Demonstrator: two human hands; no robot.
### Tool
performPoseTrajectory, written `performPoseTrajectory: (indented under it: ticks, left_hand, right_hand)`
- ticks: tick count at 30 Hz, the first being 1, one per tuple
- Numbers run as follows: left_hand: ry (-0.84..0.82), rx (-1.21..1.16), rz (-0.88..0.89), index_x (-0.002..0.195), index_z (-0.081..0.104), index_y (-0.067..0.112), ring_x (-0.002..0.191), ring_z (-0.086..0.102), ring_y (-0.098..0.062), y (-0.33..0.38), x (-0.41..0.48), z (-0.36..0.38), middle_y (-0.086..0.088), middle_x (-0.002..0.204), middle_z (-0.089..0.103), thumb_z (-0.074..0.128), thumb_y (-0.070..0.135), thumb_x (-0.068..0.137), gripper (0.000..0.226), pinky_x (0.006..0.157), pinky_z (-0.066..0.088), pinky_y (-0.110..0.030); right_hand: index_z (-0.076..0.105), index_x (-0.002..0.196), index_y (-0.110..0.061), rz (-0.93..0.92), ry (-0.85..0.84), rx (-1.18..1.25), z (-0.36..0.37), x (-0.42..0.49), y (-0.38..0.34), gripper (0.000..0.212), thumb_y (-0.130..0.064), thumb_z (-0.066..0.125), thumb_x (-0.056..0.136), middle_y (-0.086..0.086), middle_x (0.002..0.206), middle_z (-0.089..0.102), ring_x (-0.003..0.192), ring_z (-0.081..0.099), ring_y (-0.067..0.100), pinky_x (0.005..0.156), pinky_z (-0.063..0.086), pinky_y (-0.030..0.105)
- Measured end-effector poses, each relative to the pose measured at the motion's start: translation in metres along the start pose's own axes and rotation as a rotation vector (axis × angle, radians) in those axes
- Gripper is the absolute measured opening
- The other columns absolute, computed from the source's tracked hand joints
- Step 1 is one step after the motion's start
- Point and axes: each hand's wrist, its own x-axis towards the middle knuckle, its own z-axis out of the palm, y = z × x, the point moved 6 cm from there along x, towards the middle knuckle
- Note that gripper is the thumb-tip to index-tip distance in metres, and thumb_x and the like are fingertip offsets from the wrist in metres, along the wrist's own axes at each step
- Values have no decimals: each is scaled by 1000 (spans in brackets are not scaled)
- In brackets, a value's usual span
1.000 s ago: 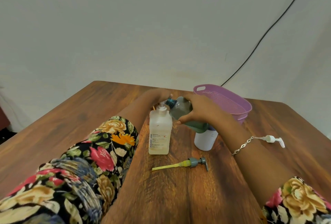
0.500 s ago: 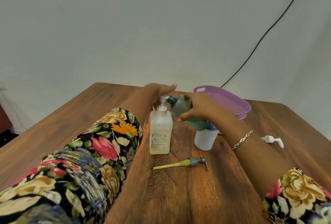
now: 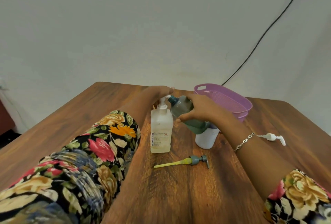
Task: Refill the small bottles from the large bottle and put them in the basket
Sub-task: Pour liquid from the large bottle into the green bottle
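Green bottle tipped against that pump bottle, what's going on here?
A person is refilling a small bottle. The right hand holds the green bottle tilted, its open neck at the spout of the large pump bottle, while the left hand rests flat on the pump head. A white bottle stands under the right wrist. A grey pump and a white pump lie loose on the table. No bottle shows in the purple basket yet.
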Motion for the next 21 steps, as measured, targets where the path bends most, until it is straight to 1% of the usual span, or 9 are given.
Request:
performPoseTrajectory:
  ticks: [2,5,6,8,9,13,17,19,21]
  left_hand:
    - [-21,-73,-17,137,35,1,121,44,-40,-2,1,-1,-24,134,44,33,60,91,75,100,37,-52]
    - [-13,-51,33,128,40,0,118,46,-38,2,0,0,-21,117,51,31,47,98,57,97,38,-44]
    - [-2,-12,57,124,43,0,111,51,-36,2,-1,1,-19,101,52,31,38,100,46,92,40,-43]
    - [43,61,119,126,46,-2,80,54,-26,3,-2,2,-12,80,46,31,22,102,37,86,45,-39]
    - [63,103,135,126,47,-3,70,48,-21,2,1,1,-12,80,46,30,17,101,36,84,47,-37]
    - [102,214,123,121,50,-6,64,43,-14,2,7,3,-8,81,46,29,9,100,34,86,45,-31]
    - [17,171,147,98,47,3,70,48,-22,10,0,2,-13,81,47,27,20,102,27,70,44,-30]
    - [-56,24,48,117,50,5,102,54,-37,6,-2,0,-23,114,53,30,40,100,44,83,44,-40]
    - [-62,-1,-9,136,38,4,123,43,-41,3,1,-1,-24,136,42,31,52,95,63,95,39,-49]
  right_hand:
    - [46,129,-14,-11,18,-28,-5,0,-3,72,-45,75,70,5,122,55,102,52,19,81,45,29]
    - [46,127,-14,-13,46,-66,-5,1,-5,72,-46,75,69,5,121,56,103,53,20,83,46,31]
    - [46,127,-14,-10,51,-68,-3,1,-4,72,-46,75,69,5,121,56,102,53,20,81,45,30]
    - [45,127,-15,-10,49,-72,2,2,-4,72,-46,75,69,4,122,55,99,51,17,78,42,27]
    - [45,127,-16,-9,40,-71,4,2,-4,71,-46,75,70,3,122,55,96,50,16,78,42,27]
    - [44,128,-18,5,43,-79,7,2,-2,72,-47,75,70,2,121,56,101,53,18,81,45,31]
    - [39,135,-18,-5,81,-45,3,1,-1,77,-47,73,72,3,128,53,107,52,20,78,40,26]
    - [38,137,-20,-15,99,-6,-3,1,-2,79,-46,73,71,3,130,52,110,51,19,81,41,26]
    - [37,138,-21,-21,104,-18,-7,0,-3,80,-46,73,71,2,131,52,111,52,20,84,43,29]
